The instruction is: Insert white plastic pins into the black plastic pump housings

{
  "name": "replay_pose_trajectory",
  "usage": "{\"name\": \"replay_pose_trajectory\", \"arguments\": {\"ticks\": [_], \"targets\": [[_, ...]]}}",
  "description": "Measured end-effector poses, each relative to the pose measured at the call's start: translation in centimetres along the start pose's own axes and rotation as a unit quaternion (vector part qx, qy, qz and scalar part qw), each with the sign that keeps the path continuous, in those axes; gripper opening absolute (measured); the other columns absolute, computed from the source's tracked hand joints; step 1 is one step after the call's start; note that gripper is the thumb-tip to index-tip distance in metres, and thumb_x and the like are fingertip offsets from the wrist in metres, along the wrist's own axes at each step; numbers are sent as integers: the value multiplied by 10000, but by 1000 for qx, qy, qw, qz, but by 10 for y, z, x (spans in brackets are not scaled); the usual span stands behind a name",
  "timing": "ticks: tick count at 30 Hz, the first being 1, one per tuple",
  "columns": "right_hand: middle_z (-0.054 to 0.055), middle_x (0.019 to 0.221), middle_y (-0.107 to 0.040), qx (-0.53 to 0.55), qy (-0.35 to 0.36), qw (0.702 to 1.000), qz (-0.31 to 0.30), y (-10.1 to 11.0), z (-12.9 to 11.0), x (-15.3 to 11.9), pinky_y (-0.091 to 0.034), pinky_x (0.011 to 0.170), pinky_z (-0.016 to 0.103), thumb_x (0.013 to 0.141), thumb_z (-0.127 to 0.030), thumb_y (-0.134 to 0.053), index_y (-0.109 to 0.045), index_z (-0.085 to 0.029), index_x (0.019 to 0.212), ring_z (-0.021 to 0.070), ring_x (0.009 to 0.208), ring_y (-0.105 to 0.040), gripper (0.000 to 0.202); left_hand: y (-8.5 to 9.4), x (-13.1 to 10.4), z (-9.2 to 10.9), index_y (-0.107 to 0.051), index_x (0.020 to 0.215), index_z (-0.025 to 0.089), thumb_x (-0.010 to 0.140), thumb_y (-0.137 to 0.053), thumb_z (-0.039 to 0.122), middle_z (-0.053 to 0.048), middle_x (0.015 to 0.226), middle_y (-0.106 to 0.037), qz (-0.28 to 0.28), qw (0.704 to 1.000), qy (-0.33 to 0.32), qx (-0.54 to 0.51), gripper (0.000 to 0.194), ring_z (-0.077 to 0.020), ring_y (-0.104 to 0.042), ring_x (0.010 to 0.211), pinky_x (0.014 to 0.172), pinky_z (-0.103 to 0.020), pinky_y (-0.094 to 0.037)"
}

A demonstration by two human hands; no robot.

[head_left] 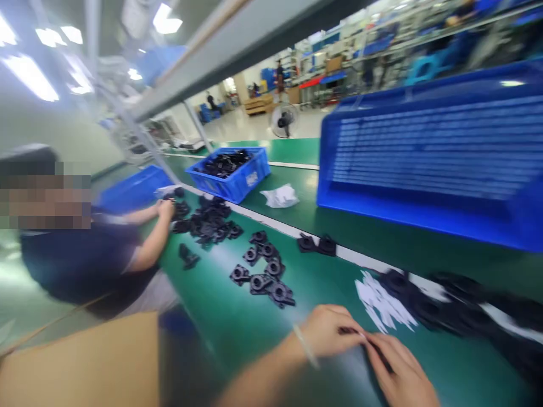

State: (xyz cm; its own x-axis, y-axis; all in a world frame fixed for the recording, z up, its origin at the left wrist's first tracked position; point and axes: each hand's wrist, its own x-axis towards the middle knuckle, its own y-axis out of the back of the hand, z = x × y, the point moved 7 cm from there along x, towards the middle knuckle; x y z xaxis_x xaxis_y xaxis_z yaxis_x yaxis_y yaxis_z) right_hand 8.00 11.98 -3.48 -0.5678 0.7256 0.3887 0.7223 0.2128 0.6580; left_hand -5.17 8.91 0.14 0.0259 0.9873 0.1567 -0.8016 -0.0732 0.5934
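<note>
Near the bottom centre, my left hand (pixel 333 333) has its fingers closed around a thin dark part. My right hand (pixel 399 367) pinches the same dark part from the other side, and the fingertips of both hands nearly meet. A small pale bit shows between them; its details are blurred. Just beyond my hands lie white paper strips (pixel 384 302) on the green table (pixel 314 282). Several black ring-shaped parts (pixel 428 305) are at the right. More black parts (pixel 267 268) with round holes sit left of centre.
A person (pixel 85 260) works at the left beside a pile of black parts (pixel 210 220). A blue crate (pixel 250 175) holds black pieces. A large blue bin (pixel 424 152) stands at the back right. A cardboard box (pixel 85 362) is lower left, and a shelf beam crosses overhead.
</note>
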Motion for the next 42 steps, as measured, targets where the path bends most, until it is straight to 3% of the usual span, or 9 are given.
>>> {"name": "replay_pose_trajectory", "arguments": {"ticks": [4,10,42], "targets": [[57,893,-622,-2,-46,999,-20,5,-23,5,-490,770,350,903,-265,-439,-610,-221,953,203,854,-577,183,6,0,8,-717,855,177,829,-583,231,-29,736,-656,-15,1000,18,-6,147,-129,-570,692,682,-224,-448],[54,887,-583,10,-88,995,-39,4,-27,5,-464,768,350,910,-184,-438,-596,-202,925,196,846,-532,159,4,0,5,-705,851,190,846,-568,239,-28,763,-652,-39,999,28,-23,145,-139,-569,721,691,-247,-438],[32,867,-578,14,-78,996,-51,6,-30,3,-443,729,336,923,-165,-420,-613,-231,1006,186,807,-500,221,1,-6,12,-673,866,189,891,-500,250,-33,750,-639,-34,991,-66,109,185,-156,-543,748,704,-288,-469]]}}
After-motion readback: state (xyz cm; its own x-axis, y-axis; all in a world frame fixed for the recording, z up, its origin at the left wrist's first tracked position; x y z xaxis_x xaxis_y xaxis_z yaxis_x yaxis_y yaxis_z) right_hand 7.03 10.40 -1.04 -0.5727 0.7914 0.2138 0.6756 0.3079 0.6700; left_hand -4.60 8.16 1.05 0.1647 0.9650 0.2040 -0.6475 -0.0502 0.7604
